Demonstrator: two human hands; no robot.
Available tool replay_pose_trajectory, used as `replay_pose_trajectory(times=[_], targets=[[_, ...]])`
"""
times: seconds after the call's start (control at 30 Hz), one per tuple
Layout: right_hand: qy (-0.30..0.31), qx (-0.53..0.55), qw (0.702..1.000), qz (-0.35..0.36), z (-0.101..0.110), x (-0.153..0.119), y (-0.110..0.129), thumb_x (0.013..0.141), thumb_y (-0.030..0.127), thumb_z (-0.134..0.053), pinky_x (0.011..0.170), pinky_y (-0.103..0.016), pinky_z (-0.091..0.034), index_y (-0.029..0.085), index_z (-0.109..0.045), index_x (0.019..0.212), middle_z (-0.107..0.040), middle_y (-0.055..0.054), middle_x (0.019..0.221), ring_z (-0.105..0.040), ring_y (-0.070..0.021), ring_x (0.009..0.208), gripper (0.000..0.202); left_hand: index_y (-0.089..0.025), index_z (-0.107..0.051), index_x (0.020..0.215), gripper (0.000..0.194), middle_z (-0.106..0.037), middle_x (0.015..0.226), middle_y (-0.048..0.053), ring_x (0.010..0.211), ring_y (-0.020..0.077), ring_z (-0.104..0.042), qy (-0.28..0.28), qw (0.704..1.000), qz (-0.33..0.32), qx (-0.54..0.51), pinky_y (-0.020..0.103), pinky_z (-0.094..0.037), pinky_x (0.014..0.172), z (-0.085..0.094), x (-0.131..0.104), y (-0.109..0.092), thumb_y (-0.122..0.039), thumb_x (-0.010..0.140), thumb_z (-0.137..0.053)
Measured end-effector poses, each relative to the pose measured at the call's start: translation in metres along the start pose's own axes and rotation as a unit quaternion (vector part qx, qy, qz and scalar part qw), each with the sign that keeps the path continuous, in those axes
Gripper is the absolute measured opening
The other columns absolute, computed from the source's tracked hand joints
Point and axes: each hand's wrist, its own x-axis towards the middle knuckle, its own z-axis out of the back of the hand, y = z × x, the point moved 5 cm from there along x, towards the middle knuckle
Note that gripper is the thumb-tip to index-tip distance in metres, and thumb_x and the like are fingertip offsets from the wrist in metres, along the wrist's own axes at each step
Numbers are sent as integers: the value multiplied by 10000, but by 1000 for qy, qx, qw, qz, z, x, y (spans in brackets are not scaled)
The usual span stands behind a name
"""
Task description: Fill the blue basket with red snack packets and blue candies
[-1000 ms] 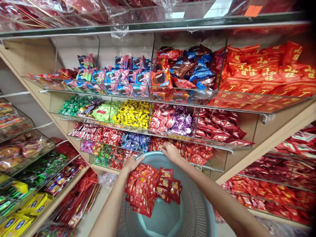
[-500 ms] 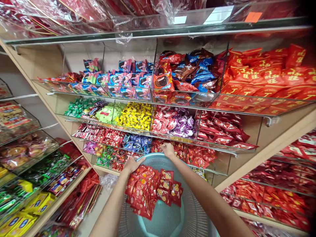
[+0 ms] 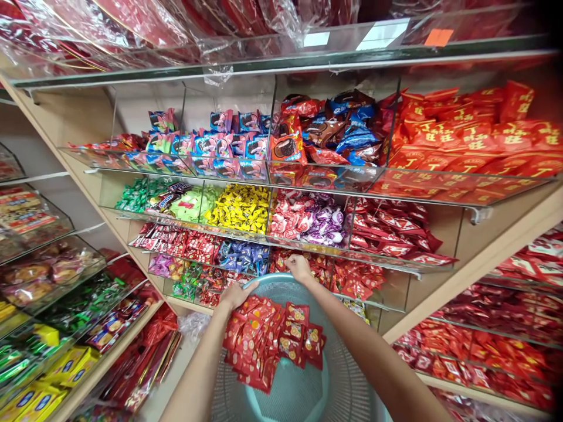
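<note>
A teal mesh basket (image 3: 347, 363) fills the lower middle, with red packets (image 3: 255, 340) printed with orange slices lying inside it. My left hand (image 3: 237, 294) grips the basket's rim at its upper left, the thumb stretched along the edge. My right hand (image 3: 299, 266) is past the far rim, its fingers curled at the front of a low shelf bin with red packets (image 3: 321, 266). What those fingers hold, if anything, is too small to make out. The right wrist passes over the rim.
Shelves with clear fronts rise ahead, holding yellow candies (image 3: 241, 208), purple-wrapped candies (image 3: 325, 225), blue candies (image 3: 244, 257) and large red bags (image 3: 475, 135). More shelves stand left, with yellow packs (image 3: 70, 366), and right, with red packets (image 3: 497, 363).
The view has shifted very slightly against the shelves. Both hands, the basket and the packets inside look the same.
</note>
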Motion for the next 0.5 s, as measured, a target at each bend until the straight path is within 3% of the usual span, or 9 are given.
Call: replay_pose_trajectory(times=[0.13,0.27,0.4,0.5], targets=[[-24,56,998,29,24,-16,5,762,383,-413,547,-198,-390,146,-542,683,-593,-20,641,-522,-111,579,281,-155,-632,903,781,-640,941,140,892,272,-586,1,1000,-1,3,316,-424,755,1,1,-1,-770,595,-261],[-37,172,984,35,45,-48,4,742,471,-442,602,-237,-430,143,-533,695,-600,-40,667,-546,-135,631,344,-120,-621,924,790,-622,976,164,912,281,-577,-3,1000,24,11,316,-423,760,1,0,0,-759,594,-292],[16,242,970,10,45,-80,-9,687,490,-521,586,-242,-433,154,-521,659,-579,-16,593,-532,-122,573,337,-134,-621,925,797,-625,974,157,912,283,-576,2,1000,20,7,320,-423,764,1,-1,-2,-769,587,-279],[80,261,961,-46,34,-99,-26,662,452,-560,523,-217,-419,154,-507,649,-564,8,538,-510,-96,500,303,-145,-620,931,818,-629,967,152,906,281,-577,2,1000,7,7,324,-423,764,0,-1,-1,-784,583,-245]])
